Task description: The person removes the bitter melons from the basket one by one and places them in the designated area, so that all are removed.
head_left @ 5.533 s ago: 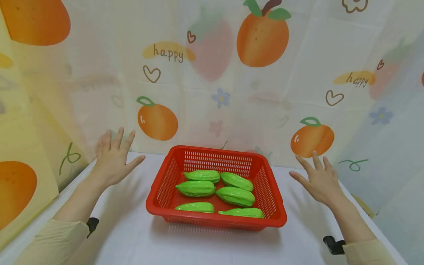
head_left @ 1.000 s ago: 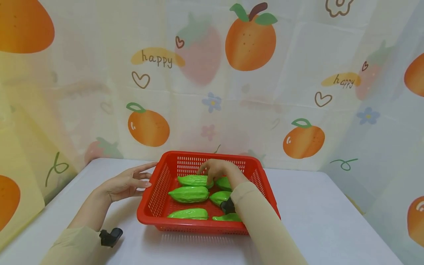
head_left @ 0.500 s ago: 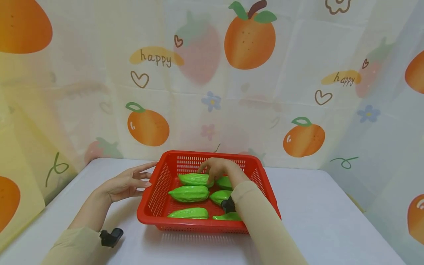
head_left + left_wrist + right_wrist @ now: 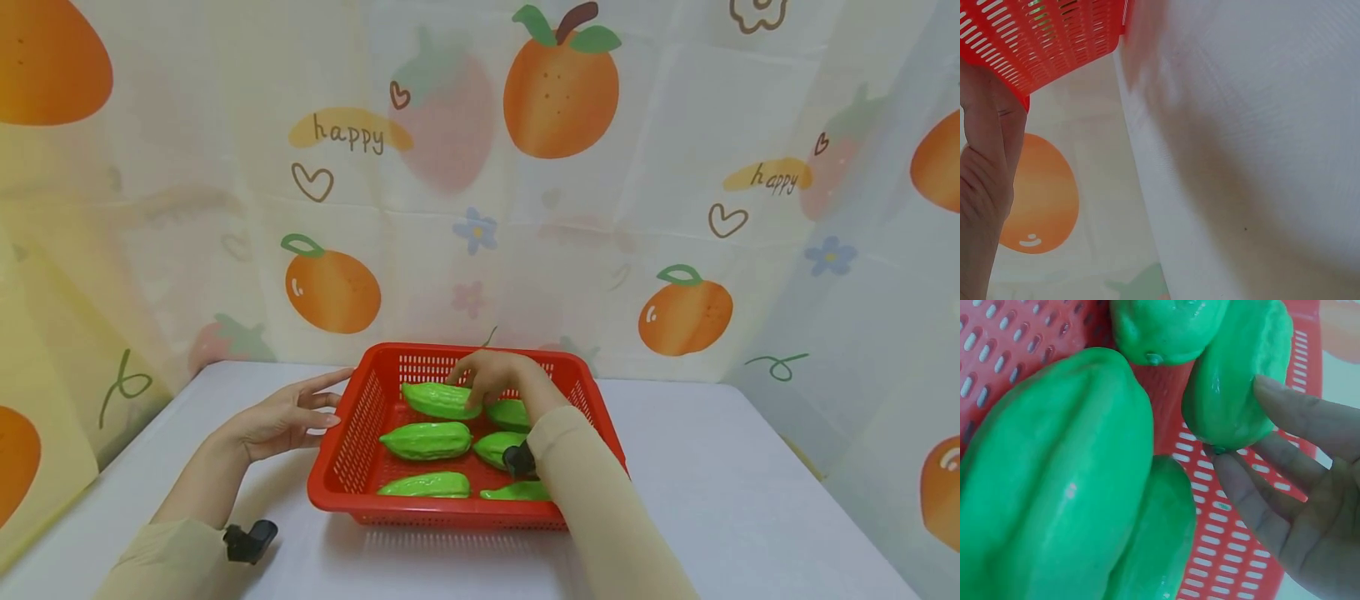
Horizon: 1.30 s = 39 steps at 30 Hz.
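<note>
My right hand [image 4: 491, 375] pinches one end of a green bitter melon [image 4: 437, 401] at the back left of a red plastic basket [image 4: 491, 515]. That end is raised a little in the head view. In the right wrist view, the thumb and fingers of this hand [image 4: 1316, 481] lie on both sides of the bitter melon [image 4: 1235, 375]. My left hand [image 4: 281, 421] touches the basket's left side, fingers spread along the rim. Several other bitter melons lie in the basket, one in front of the pinched one [image 4: 427, 441]; my right forearm partly covers those on the right.
The basket stands on a white-covered table [image 4: 697, 492]. A curtain [image 4: 600, 208] printed with fruit hangs close behind the table and along its sides. A black wrist camera [image 4: 251, 542] sits on my left wrist, another [image 4: 519, 458] on my right.
From resting apart beside the basket, both hands came to it: the left to its side, the right inside. In the last half second the pinched bitter melon has risen slightly; the left hand stays put.
</note>
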Each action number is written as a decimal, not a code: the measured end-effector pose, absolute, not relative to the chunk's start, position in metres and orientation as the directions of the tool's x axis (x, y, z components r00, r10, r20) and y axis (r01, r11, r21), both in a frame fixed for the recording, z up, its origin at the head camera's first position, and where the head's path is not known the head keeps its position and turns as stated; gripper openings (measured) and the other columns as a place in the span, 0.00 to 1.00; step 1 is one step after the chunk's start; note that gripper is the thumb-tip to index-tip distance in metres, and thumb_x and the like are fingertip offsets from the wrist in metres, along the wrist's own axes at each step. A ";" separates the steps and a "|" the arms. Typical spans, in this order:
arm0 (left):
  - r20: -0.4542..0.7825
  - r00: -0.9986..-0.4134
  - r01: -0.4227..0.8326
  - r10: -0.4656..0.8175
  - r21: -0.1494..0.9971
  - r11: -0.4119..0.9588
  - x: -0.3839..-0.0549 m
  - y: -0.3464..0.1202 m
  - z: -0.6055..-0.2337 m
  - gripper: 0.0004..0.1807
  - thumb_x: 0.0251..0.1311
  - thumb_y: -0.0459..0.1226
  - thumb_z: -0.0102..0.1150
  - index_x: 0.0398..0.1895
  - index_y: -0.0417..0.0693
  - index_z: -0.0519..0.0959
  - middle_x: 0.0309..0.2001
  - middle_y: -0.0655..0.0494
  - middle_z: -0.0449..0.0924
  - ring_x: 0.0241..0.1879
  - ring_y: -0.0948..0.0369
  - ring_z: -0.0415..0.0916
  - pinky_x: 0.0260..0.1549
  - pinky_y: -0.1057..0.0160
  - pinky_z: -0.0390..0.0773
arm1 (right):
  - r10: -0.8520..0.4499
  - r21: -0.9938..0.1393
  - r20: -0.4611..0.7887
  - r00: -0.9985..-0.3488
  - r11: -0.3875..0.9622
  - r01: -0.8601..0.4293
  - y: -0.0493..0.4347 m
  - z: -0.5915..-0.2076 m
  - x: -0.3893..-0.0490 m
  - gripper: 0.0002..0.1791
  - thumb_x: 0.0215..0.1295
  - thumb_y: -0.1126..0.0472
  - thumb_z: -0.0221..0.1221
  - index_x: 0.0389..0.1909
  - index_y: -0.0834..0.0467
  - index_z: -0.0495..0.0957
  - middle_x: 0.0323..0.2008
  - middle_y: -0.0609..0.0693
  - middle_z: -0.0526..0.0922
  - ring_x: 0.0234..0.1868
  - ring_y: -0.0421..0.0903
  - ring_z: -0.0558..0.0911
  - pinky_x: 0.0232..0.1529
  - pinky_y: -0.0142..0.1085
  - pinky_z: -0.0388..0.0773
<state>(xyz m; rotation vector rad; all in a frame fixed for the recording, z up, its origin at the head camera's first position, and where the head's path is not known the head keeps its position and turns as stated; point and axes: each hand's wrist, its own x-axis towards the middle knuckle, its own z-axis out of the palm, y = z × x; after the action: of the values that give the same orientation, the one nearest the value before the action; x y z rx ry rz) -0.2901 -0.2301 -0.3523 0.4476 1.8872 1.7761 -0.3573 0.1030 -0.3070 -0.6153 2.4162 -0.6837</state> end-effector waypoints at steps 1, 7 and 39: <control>-0.138 -0.817 -0.104 0.560 0.990 0.091 -0.290 -0.230 -0.353 0.45 0.67 0.35 0.54 0.80 0.49 0.39 0.49 0.60 0.76 0.46 0.63 0.81 0.50 0.56 0.84 | -0.552 -0.582 -0.374 -0.745 0.765 -0.275 0.103 -0.306 -0.357 0.29 0.62 0.69 0.62 0.66 0.52 0.73 0.68 0.60 0.71 0.51 0.47 0.77 0.33 0.37 0.73; -0.136 -0.813 -0.109 0.565 0.991 0.082 -0.290 -0.230 -0.355 0.45 0.67 0.34 0.54 0.80 0.50 0.40 0.49 0.61 0.77 0.47 0.63 0.81 0.51 0.56 0.84 | -0.559 -0.573 -0.372 -0.741 0.767 -0.290 0.103 -0.297 -0.353 0.30 0.63 0.68 0.63 0.67 0.53 0.71 0.66 0.61 0.71 0.42 0.46 0.79 0.46 0.43 0.82; -0.127 -0.826 -0.094 0.548 0.992 0.088 -0.290 -0.229 -0.355 0.45 0.66 0.34 0.56 0.80 0.48 0.41 0.49 0.61 0.77 0.46 0.64 0.82 0.51 0.57 0.84 | -0.525 -0.715 -0.171 -0.834 0.648 -0.261 0.165 -0.245 -0.346 0.30 0.61 0.65 0.63 0.65 0.56 0.70 0.61 0.65 0.77 0.46 0.48 0.86 0.50 0.44 0.85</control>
<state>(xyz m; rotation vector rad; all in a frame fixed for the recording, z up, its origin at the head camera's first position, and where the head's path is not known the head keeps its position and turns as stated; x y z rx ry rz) -0.2900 -0.2286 -0.3546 0.4460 1.8991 1.7883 -0.3457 0.1646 -0.2452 -0.6233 2.5052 -1.0040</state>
